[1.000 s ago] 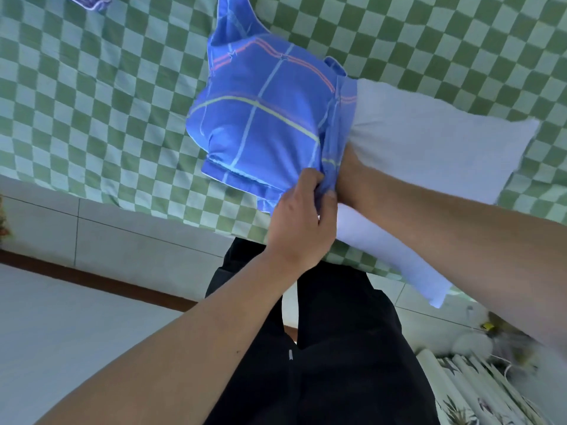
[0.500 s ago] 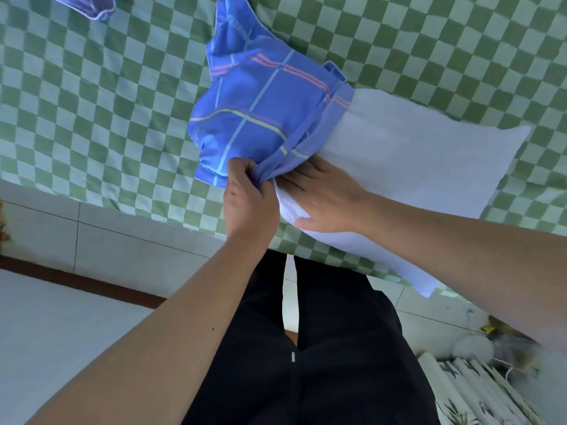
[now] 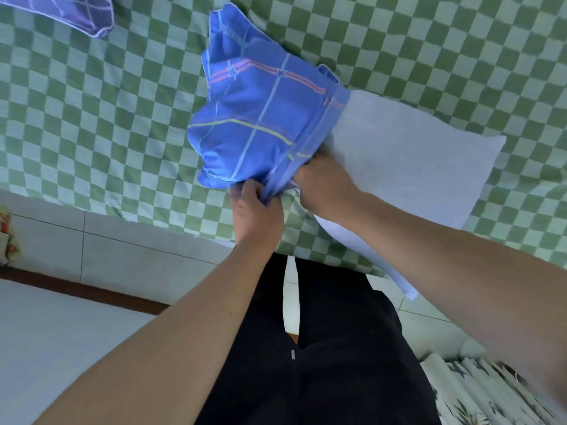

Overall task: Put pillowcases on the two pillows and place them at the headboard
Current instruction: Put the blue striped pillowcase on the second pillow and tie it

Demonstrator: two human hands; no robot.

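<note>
Head view. A bed covered by a green-and-white checked sheet (image 3: 92,118) fills the far part of the scene; its near edge runs from the left down toward the right, and beyond that edge, nearer the viewer, lies a pale tiled floor (image 3: 61,348) crossed by a dark brown strip. The person's black trousers (image 3: 322,363) occupy the near centre, and a leaf-patterned fabric (image 3: 478,394) shows at the near right. A second blue cloth (image 3: 76,13) lies at the far left corner of the sheet.

The left hand (image 3: 256,216) pinches the gathered hem of the blue pillowcase (image 3: 260,130) between curled fingers and thumb at the near edge of the bed. The right hand (image 3: 325,182), just beside the left, has its fingers curled into the same hem at the case's opening, pressing against the white pillow (image 3: 414,167); the fingertips are hidden by cloth.

The pillow lies on the sheet at centre right, its long axis running from far left to near right. Its far-left end is inside the bunched case; its near-right corner overhangs the bed edge
</note>
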